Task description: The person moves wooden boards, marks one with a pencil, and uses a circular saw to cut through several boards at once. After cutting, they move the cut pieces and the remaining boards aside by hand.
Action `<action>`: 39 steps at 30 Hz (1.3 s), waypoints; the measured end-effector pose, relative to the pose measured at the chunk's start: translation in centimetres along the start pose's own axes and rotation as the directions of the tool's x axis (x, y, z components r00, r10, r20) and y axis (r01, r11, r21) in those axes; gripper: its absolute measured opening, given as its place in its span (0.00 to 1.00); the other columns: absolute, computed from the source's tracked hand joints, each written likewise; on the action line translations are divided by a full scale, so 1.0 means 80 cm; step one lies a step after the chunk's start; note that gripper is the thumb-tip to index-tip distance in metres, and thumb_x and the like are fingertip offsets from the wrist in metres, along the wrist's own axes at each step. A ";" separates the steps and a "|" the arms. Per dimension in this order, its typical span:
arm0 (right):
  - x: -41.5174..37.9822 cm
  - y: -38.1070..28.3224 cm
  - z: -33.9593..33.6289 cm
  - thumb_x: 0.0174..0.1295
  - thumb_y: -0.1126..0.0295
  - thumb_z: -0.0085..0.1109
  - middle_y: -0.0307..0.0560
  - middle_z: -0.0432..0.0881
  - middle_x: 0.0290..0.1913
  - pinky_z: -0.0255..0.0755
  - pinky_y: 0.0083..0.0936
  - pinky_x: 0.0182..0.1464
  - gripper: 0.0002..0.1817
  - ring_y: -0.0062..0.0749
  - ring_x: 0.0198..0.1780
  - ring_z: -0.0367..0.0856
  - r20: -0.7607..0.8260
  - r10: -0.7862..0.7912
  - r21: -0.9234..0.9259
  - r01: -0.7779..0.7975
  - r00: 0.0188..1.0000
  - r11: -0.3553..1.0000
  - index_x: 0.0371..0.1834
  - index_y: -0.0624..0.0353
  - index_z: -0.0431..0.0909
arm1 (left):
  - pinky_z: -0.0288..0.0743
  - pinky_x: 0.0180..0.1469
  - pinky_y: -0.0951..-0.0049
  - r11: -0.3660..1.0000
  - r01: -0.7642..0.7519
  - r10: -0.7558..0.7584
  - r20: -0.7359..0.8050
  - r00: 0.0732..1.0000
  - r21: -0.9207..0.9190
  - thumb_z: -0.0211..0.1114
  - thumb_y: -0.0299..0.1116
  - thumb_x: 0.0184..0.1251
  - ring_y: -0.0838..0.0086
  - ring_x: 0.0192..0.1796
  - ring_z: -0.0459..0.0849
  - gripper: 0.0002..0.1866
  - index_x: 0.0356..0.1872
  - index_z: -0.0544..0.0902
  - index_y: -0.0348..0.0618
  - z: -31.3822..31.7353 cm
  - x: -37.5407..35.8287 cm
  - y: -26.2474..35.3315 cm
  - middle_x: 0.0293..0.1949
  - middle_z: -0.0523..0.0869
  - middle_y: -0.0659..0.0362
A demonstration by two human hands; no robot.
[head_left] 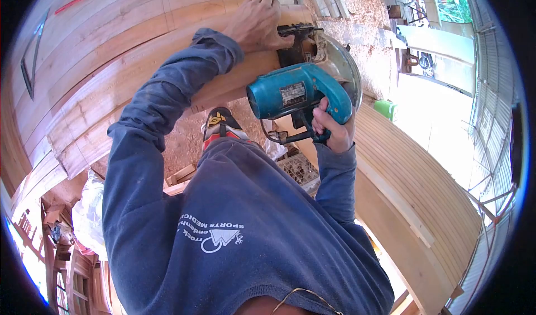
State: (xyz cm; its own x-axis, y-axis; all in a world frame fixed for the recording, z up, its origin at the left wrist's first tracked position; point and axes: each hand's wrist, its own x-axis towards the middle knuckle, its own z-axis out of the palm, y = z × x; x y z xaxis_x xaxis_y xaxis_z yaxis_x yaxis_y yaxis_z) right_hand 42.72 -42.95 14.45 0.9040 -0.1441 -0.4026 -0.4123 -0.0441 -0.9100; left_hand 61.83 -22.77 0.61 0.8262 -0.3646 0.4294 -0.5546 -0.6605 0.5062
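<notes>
My right hand (335, 125) is closed around the rear handle of a teal circular saw (279, 94). The saw's dark base sits at the end of a wooden board (206, 22), with its pale blade guard on the right side. My left hand (257, 22) lies over this board, its fingers curled toward the far side and its thumb reaching to the saw's base. The blade itself is hidden. A cord runs from below the saw's handle.
More planks spread left, with a red pencil-like stick (71, 3) and a dark metal square (29, 72) on them. Grooved panels (413, 170) stand at the right. My shoe (219, 122) is on the sawdust-covered floor below the board. A plastic crate (298, 170) is near my right side.
</notes>
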 end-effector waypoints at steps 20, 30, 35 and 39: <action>0.001 0.000 0.000 0.58 0.77 0.71 0.39 0.76 0.24 0.62 0.22 0.24 0.10 0.21 0.21 0.71 0.018 -0.023 0.020 0.022 1.000 1.000 0.36 0.60 0.77 | 0.84 0.46 0.54 0.999 0.018 -0.018 0.011 1.000 -0.031 0.69 0.57 0.59 0.49 0.38 0.89 0.31 0.39 0.89 0.29 -0.007 -0.007 0.017 0.37 0.88 0.40; 0.005 0.004 -0.007 0.59 0.77 0.72 0.39 0.76 0.24 0.62 0.21 0.24 0.10 0.21 0.21 0.71 0.066 -0.044 0.031 0.042 0.997 0.999 0.37 0.60 0.77 | 0.82 0.47 0.53 0.995 -0.070 0.069 -0.009 0.998 -0.064 0.66 0.51 0.65 0.52 0.41 0.87 0.25 0.41 0.89 0.32 0.002 -0.012 0.019 0.36 0.87 0.42; 0.006 0.008 -0.010 0.59 0.77 0.72 0.38 0.76 0.24 0.62 0.22 0.23 0.10 0.22 0.20 0.71 0.071 -0.043 0.043 0.040 0.997 0.998 0.37 0.61 0.78 | 0.82 0.51 0.49 0.996 0.031 -0.023 0.096 0.995 -0.088 0.66 0.49 0.67 0.43 0.43 0.87 0.27 0.42 0.84 0.27 -0.007 -0.014 0.025 0.37 0.86 0.37; 0.006 0.006 -0.005 0.59 0.77 0.72 0.38 0.76 0.25 0.62 0.22 0.23 0.10 0.22 0.20 0.71 0.059 -0.050 0.051 0.047 0.997 0.998 0.37 0.61 0.78 | 0.82 0.51 0.49 0.993 0.055 -0.046 0.089 0.995 -0.104 0.66 0.50 0.67 0.43 0.43 0.87 0.25 0.38 0.83 0.29 -0.005 -0.016 0.024 0.37 0.86 0.38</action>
State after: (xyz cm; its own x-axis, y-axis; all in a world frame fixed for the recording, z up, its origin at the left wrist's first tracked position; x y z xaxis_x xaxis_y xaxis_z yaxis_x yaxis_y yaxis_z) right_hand 42.88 -43.41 13.88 0.9284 -0.0831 -0.3622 -0.3634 -0.0005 -0.9316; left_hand 59.69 -23.32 1.35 0.8562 -0.3909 0.3379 -0.5158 -0.6079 0.6036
